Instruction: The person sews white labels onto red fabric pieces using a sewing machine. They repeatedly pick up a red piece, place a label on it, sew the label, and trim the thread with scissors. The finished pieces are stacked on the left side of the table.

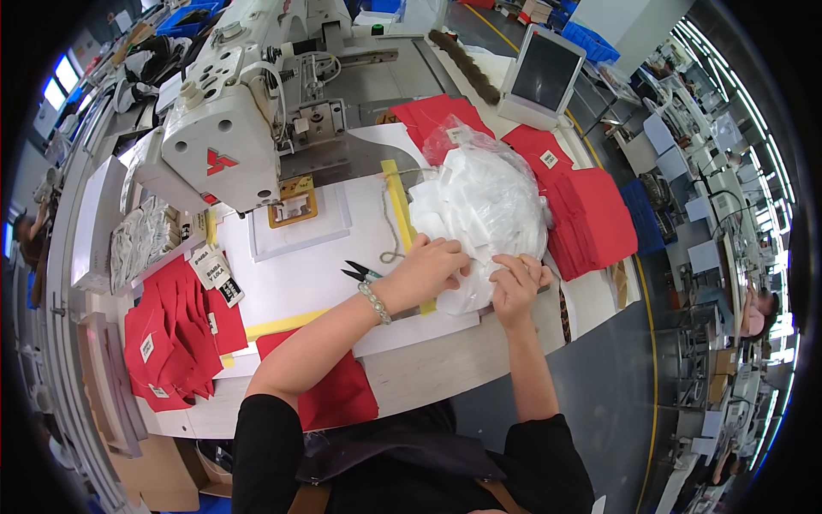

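Observation:
A clear plastic bag (484, 197) full of white pieces lies on the right part of the sewing table. My left hand (432, 270), with a beaded bracelet at the wrist, has its fingers curled onto the bag's near left side. At the near right side, my right hand (516, 287) pinches the plastic with bent fingers. Both hands are close together, and the fingertips are partly hidden in the folds. Just left of my left hand lies a pair of thread snips (361, 272) with dark blades. A grey cord (390, 227) curls beside the bag.
An industrial sewing machine (224, 128) stands at the far left. Red fabric stacks lie at the left (175, 334) and right (591, 218), and red fabric (338, 390) is under my left forearm. A screen (545, 73) stands far right. A box of labels (145, 244) is left.

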Motion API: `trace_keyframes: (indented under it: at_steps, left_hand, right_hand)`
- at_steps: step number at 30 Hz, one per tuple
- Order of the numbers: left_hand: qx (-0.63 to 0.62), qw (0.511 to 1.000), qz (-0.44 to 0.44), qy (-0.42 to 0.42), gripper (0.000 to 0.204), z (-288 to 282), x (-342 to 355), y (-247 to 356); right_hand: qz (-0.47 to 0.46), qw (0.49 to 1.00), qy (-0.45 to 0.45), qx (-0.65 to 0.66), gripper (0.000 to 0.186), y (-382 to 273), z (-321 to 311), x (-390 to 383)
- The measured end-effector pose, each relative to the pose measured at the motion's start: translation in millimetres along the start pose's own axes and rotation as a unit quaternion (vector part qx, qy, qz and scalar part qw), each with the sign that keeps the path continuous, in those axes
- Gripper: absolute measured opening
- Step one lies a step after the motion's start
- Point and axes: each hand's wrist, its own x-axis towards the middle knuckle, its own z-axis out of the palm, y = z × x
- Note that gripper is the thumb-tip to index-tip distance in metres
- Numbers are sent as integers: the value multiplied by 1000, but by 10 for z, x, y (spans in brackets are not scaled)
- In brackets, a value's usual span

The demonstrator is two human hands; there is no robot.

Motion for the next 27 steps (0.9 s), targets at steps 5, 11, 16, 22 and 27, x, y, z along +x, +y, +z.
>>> trace_keyframes:
  at_steps: [5,11,16,22,27]
  left_hand:
    - [29,999,0,-25,12,13,-15,-21]
    - [100,995,28,5,9,135,-73,-65]
    - [161,984,58,44,10,174,-119,-27]
    - [172,972,63,147,15,-32,-225,94]
    - [172,967,8,190,23,-527,-571,319]
  right_hand:
    - [-4,1000,-5,-2,13,9,0,4]
    - [-8,1000,-11,-10,12,-10,13,34]
    - [-11,1000,-12,-11,12,-14,19,38]
    - [-1,1000,-20,17,13,-22,-16,27]
    - [115,970,50,209,24,-682,-77,306]
